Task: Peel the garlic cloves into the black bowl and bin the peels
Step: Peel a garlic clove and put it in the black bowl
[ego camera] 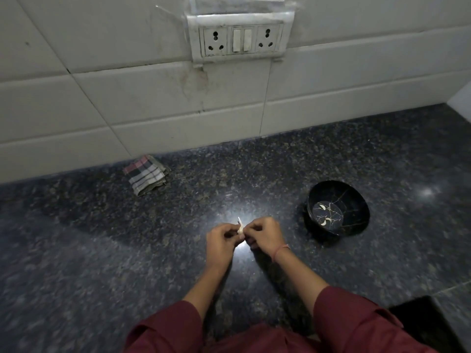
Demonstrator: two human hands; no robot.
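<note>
Item: garlic clove (pixel 240 230) – held above the dark granite counter (pixel 127 250), pinched between the two hands in front of the person; a thin pale sliver, seemingly loosened skin, stands up from its far end, so its long axis seems to run away from the person, though it is too small to be sure.

Left hand (pixel 221 238): fingers curled, fingertips gripping the clove from its left side.

Right hand (pixel 265 235): fingers curled, thumb and fingertips pinching at the clove's right side; whether they hold flesh or skin cannot be told.

Black bowl (pixel 356 197): upright on the counter, well to the right of the hands and slightly farther back; peeled cloves (pixel 322 207) lie on its bottom; the right hand is the nearer one, so the drop is likely a short carry rightward.

Stage, as judged: peeling in hand, several cloves already done.

Also present: folded checked cloth (pixel 146 174) by the tiled wall; socket plate (pixel 240 39); a dark container (pixel 428 324) at lower right – possibly the bin.
</note>
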